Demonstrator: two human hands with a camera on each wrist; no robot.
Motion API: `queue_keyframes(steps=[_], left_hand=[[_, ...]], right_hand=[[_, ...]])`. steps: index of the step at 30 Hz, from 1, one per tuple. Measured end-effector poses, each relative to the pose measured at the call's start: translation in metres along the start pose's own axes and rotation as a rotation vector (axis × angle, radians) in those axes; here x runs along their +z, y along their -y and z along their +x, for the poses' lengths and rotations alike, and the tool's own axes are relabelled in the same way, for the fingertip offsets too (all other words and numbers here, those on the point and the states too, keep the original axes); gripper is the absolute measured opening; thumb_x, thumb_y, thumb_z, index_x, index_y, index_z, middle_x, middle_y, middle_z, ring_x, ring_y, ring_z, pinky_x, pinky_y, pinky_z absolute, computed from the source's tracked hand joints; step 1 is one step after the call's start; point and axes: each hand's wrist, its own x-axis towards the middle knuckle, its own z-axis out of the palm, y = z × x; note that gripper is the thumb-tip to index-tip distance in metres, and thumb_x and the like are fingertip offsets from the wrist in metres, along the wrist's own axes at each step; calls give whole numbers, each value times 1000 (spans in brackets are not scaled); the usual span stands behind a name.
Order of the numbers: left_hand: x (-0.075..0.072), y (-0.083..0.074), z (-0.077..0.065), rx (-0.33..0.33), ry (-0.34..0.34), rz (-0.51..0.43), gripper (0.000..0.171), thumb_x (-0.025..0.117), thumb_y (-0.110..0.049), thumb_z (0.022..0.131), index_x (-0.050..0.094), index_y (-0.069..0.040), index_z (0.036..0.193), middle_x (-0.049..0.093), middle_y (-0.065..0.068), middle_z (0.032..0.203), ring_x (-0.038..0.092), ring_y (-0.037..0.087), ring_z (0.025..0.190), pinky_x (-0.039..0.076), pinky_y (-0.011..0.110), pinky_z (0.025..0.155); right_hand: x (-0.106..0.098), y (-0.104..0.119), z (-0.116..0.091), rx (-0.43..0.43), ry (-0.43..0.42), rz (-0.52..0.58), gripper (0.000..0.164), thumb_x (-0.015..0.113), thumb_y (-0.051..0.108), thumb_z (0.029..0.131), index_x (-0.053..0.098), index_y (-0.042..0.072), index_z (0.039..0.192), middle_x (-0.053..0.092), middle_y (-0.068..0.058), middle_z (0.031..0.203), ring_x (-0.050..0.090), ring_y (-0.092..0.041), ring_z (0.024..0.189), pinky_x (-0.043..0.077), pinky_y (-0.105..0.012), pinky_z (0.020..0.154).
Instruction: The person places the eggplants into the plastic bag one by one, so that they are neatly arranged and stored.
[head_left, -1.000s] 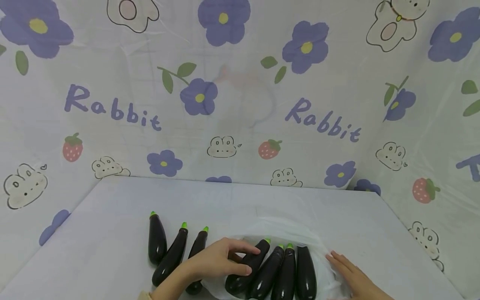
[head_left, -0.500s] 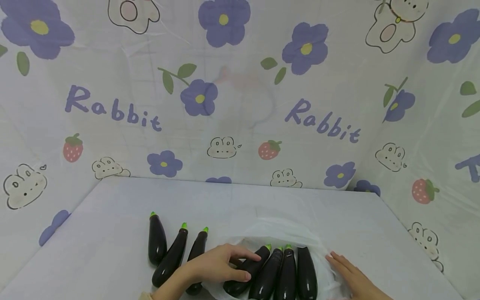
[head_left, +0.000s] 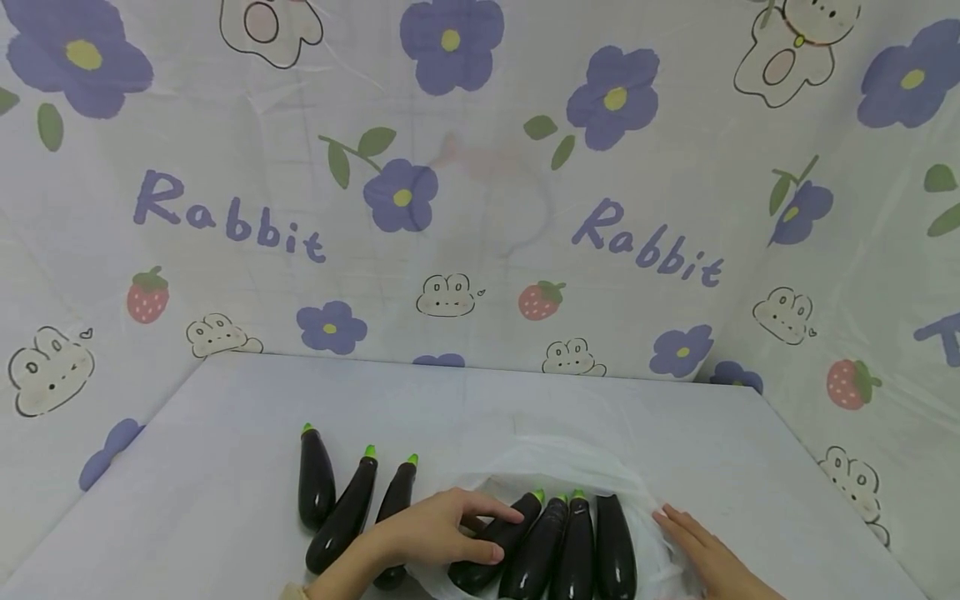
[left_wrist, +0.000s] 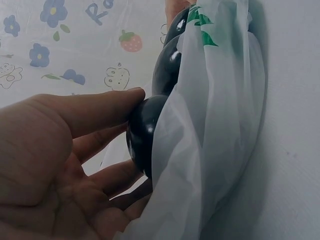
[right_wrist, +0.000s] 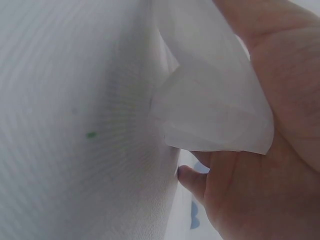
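My left hand (head_left: 435, 529) holds the leftmost of several dark, glossy eggplants in a white plastic bag (head_left: 551, 460). Its thumb and fingers curve round that eggplant (head_left: 512, 535), which leans with its green tip up and to the right. In the left wrist view, the rounded end of the eggplant (left_wrist: 142, 132) shows between thumb and fingers, beside the bag (left_wrist: 220, 115). My right hand (head_left: 716, 558) lies with straight fingers at the bag's right side. In the right wrist view, a flap of the bag (right_wrist: 215, 105) crosses in front of the right palm (right_wrist: 265, 185).
Left of the bag, three more eggplants lie on the white table (head_left: 225, 500): one at far left (head_left: 316, 483), one in the middle (head_left: 342, 521), and one partly behind the left arm (head_left: 395, 492). A printed curtain (head_left: 480, 250) hangs behind and beside the table.
The left hand and its eggplant have moved slightly down in the head view, and the neighbouring eggplants have shifted a little. The right hand has stayed nearly still.
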Motion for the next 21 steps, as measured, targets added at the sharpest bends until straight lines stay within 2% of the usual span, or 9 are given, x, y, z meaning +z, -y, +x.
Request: queue_keyframes(steps=[8,15,16,21], left_hand=[[0,1,1,2,2,0,38,67,-13,95,63,-14,133,58,-3,132,52,17,123,45,26,94],[0,1,2,3,0,9,38,67,-12,95,64,-14,132,58,-3,132,53,16,122,45,26,93],[0,0,2,-1,0,6,38,67,-11,95,64,-13,132,58,-4,131,53,16,122,45,26,93],[1,-2,0,-14,-2,2,38,67,-11,95,64,-13,132,58,-2,133,52,18,124,46,27,94]], right_hand=[[-7,8,3,74,108,99,107,84,54,66,35,-7,140,41,-31,139,44,-54,120,43,-66,87],[0,1,0,-7,-8,-1,107,78,64,69,34,4,145,48,-25,134,50,-46,115,49,-53,87],[1,0,0,1,-5,2,107,78,65,68,34,6,146,48,-24,134,50,-44,116,49,-50,89],[-3,4,1,58,73,76,108,81,60,67,35,-2,142,43,-28,138,46,-49,120,45,-61,89]])
